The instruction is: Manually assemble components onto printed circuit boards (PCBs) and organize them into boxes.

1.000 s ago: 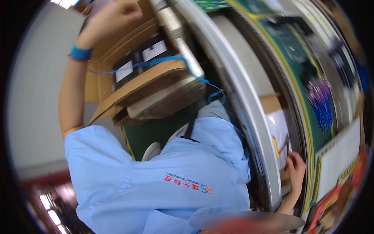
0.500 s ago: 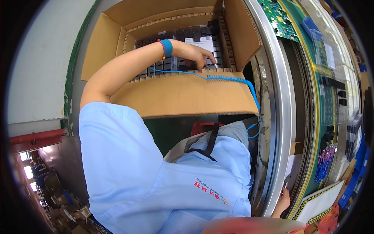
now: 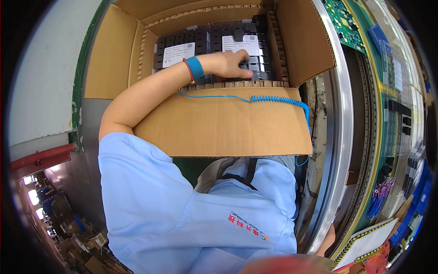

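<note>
My left hand (image 3: 226, 65) reaches into an open cardboard box (image 3: 219, 121), palm down over black plastic parts (image 3: 253, 58) packed in rows. Its thumb and index finger are bent and apart, with dark parts beneath them; the other fingers are mostly hidden. A blue wrist strap (image 3: 195, 67) circles that wrist. White printed labels (image 3: 179, 54) lie on the black parts. My right hand (image 3: 327, 239) is low at the right, beside the metal edge (image 3: 335, 182) of the bench. Only part of it shows, and its fingers are hidden.
A blue coiled cord (image 3: 278, 99) crosses the box's near flap and hangs down its right side. Right of the metal edge are a green circuit board (image 3: 343, 23), a bundle of coloured wires (image 3: 379, 196) and a white board (image 3: 365, 244) with a striped border.
The view has shifted, so the box sits lower and shows more of its contents. My left hand's index finger and thumb have bent into a curve. The right hand's fingers have passed out of sight.
</note>
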`<move>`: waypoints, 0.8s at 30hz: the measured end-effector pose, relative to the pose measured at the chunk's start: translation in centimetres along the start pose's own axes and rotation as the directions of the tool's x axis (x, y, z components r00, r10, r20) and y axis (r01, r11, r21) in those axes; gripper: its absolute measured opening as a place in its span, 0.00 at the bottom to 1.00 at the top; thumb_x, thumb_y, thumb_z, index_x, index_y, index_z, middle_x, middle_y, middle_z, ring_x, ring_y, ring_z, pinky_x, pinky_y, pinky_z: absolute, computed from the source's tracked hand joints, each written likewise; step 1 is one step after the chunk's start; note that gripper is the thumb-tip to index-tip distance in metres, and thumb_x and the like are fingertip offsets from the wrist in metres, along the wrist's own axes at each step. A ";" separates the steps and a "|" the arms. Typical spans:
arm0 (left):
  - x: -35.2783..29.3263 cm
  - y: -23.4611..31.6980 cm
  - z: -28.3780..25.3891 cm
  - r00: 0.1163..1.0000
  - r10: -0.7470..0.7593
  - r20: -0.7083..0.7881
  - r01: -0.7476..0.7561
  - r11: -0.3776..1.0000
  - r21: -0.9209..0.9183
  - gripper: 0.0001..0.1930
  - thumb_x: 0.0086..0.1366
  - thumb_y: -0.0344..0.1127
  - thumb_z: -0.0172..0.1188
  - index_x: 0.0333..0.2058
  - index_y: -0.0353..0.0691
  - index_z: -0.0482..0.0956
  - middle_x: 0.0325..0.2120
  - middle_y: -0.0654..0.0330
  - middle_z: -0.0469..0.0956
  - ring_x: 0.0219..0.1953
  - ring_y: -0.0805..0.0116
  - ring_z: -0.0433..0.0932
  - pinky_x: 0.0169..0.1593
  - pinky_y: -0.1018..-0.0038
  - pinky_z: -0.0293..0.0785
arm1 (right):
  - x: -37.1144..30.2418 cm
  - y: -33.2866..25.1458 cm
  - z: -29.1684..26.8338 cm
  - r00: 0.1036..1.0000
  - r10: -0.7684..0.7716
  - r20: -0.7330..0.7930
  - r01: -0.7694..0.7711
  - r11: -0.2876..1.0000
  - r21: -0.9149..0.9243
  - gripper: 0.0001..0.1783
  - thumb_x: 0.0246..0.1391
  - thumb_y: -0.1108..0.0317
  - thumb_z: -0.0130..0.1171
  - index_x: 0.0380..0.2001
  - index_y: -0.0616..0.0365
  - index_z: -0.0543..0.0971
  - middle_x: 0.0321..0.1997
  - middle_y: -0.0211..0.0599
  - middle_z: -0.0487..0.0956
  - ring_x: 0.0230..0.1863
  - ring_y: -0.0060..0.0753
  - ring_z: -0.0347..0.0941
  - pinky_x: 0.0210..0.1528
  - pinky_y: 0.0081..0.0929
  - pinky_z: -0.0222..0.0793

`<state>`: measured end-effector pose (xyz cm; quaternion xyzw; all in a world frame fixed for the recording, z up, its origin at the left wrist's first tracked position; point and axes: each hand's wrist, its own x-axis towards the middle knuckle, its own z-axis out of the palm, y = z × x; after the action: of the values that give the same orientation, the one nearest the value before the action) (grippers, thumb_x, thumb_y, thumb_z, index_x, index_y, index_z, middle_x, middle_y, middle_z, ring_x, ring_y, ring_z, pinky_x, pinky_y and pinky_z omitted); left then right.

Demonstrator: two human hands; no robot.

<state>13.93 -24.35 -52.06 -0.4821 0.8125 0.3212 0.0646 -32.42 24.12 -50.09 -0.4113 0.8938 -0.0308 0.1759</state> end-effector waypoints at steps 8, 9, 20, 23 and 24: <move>0.9 0.5 -0.9 0.861 0.509 -0.020 -0.501 0.853 0.148 0.31 0.61 0.35 0.62 0.62 0.56 0.62 0.56 0.54 0.64 0.54 0.51 0.71 0.52 0.61 0.74 | -0.1 0.5 0.1 0.998 -0.060 -0.025 0.061 0.998 0.023 0.08 0.50 0.73 0.56 0.35 0.60 0.78 0.32 0.46 0.78 0.33 0.49 0.76 0.36 0.34 0.69; 0.9 0.6 -1.0 0.857 0.515 -0.019 -0.507 0.849 0.150 0.31 0.61 0.35 0.62 0.62 0.56 0.62 0.56 0.54 0.64 0.54 0.51 0.71 0.52 0.61 0.74 | -0.2 0.5 0.0 0.998 -0.055 -0.030 0.055 0.998 0.024 0.08 0.50 0.73 0.56 0.35 0.60 0.78 0.32 0.46 0.78 0.33 0.49 0.76 0.36 0.34 0.69; 4.3 -0.7 1.5 0.535 0.844 0.036 -0.684 0.408 0.605 0.24 0.65 0.47 0.54 0.59 0.54 0.67 0.54 0.54 0.67 0.45 0.58 0.74 0.44 0.64 0.70 | 0.1 2.0 0.5 0.989 -0.140 -0.040 0.137 0.988 -0.075 0.06 0.52 0.75 0.55 0.34 0.60 0.78 0.32 0.47 0.78 0.34 0.52 0.76 0.37 0.40 0.70; 4.3 -0.6 2.2 0.602 0.798 -0.007 -0.629 0.480 0.611 0.23 0.64 0.48 0.54 0.55 0.49 0.69 0.49 0.55 0.70 0.44 0.60 0.74 0.43 0.66 0.70 | -0.3 1.3 0.3 0.981 -0.183 -0.070 0.179 0.981 -0.069 0.06 0.52 0.75 0.55 0.34 0.60 0.78 0.31 0.47 0.77 0.33 0.52 0.76 0.37 0.40 0.70; 4.3 -0.6 2.3 0.601 0.799 -0.004 -0.632 0.478 0.610 0.23 0.64 0.48 0.54 0.55 0.49 0.69 0.49 0.55 0.70 0.44 0.60 0.74 0.43 0.66 0.70 | -0.3 1.3 0.3 0.981 -0.181 -0.069 0.176 0.982 -0.068 0.06 0.52 0.75 0.55 0.34 0.60 0.78 0.31 0.47 0.77 0.33 0.52 0.76 0.37 0.40 0.70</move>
<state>11.66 -26.37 -55.91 -0.0938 0.9937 -0.0043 -0.0605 -33.11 25.25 -50.53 -0.4935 0.8599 -0.0346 0.1261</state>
